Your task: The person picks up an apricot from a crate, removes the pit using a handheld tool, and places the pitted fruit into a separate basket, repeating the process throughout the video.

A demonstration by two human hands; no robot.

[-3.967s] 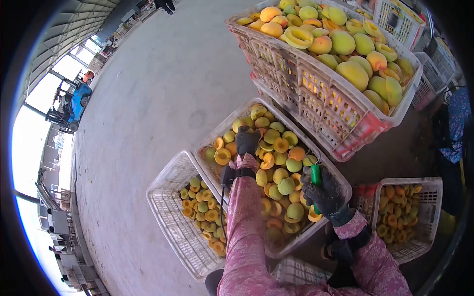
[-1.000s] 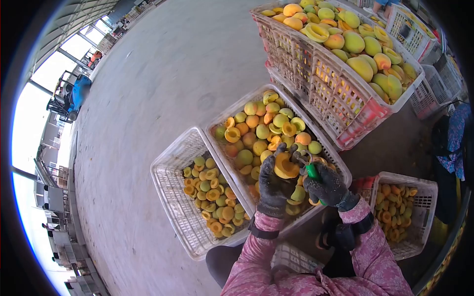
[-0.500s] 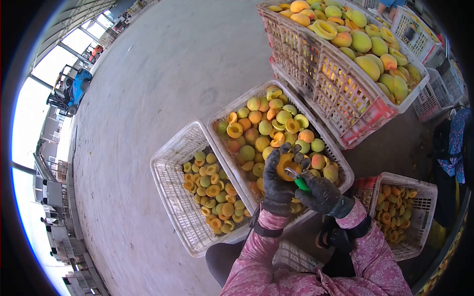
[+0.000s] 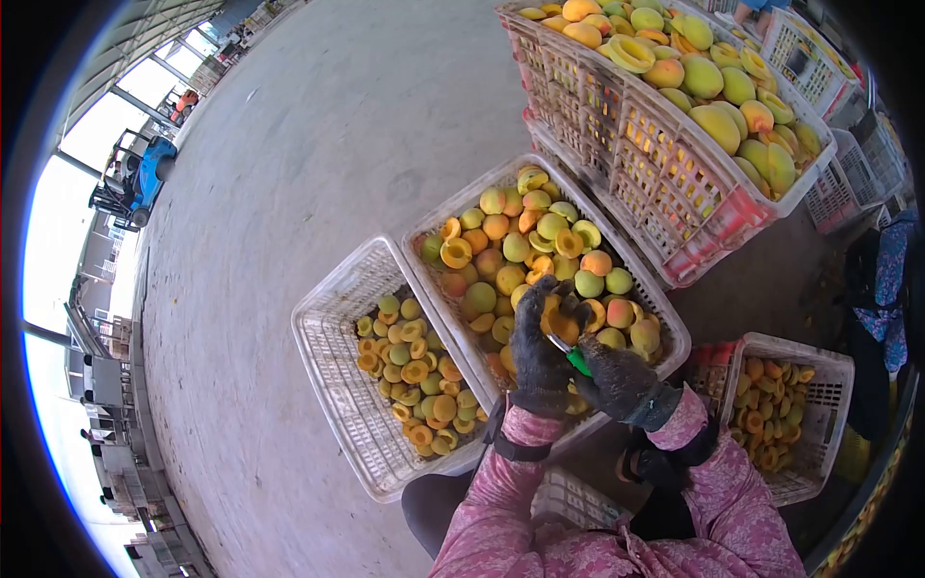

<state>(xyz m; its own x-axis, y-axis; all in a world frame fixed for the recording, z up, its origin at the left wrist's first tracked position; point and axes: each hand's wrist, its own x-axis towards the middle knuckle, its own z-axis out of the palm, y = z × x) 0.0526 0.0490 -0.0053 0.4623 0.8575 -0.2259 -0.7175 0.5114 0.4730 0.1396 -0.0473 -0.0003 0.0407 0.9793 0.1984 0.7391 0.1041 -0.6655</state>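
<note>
My left hand [image 4: 538, 358], in a dark soiled glove, is closed around an orange-yellow peach half [image 4: 559, 323]. In my right hand [image 4: 621, 380], gloved too, is a pitting tool with a green handle [image 4: 578, 361]. Its metal end rests against the peach half, and its tip is partly hidden by the fruit. Both hands are over a white crate [image 4: 438, 332] of whole and halved peaches. Left of it stands a second white crate [image 4: 332, 390] holding smaller-looking peach halves.
A tall stacked crate [image 4: 617, 125] heaped with peaches stands at the upper right. A smaller crate [image 4: 819, 424] with peach halves is by my right arm. Farther off are a blue forklift [image 4: 149, 178] on the concrete floor [image 4: 318, 125] and part of another person [image 4: 761, 8].
The tool's metal loop, visible before, now presses in at the peach half, and my right hand has turned slightly. The peach half has tilted in my left hand.
</note>
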